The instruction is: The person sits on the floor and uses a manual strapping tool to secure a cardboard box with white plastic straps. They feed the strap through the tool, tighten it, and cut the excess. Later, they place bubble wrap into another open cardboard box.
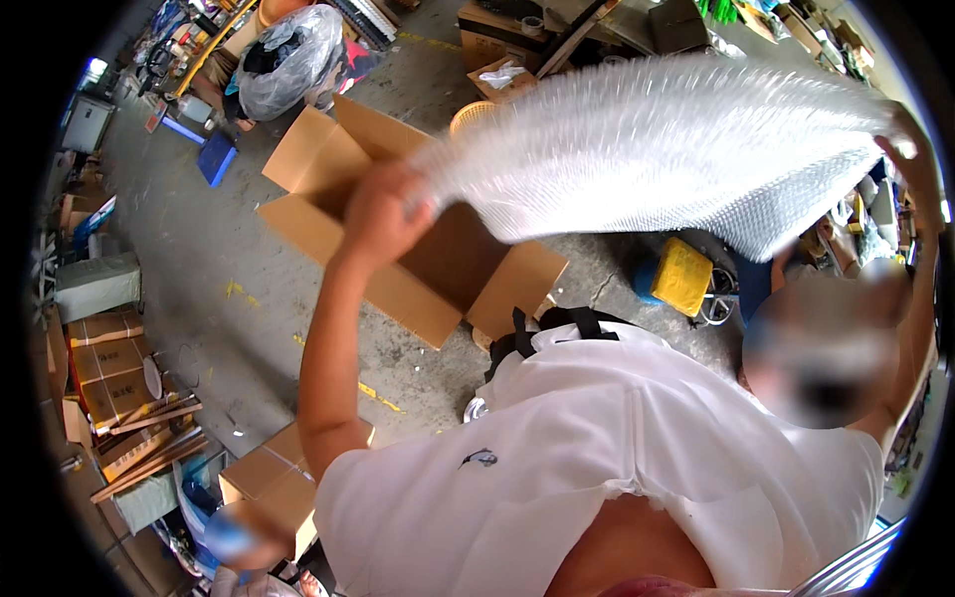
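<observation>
A wide sheet of clear bubble wrap (657,159) stretches between my two raised hands, smeared by motion along its upper part. My left hand (386,214) is closed on its left end, above an open cardboard box (438,259). At the far right, my right hand (903,154) grips the other end, with its fingers curled over the edge. The box stands on the floor with its flaps spread outward. Part of its inside is hidden by my left hand and the wrap.
A yellow-topped stool (682,277) stands right of the box, near a person (826,348). Another person (239,537) is at lower left beside a closed carton (274,473). Stacked cartons (107,363) line the left side. A plastic bag (288,65) and a blue dustpan (215,159) lie farther off.
</observation>
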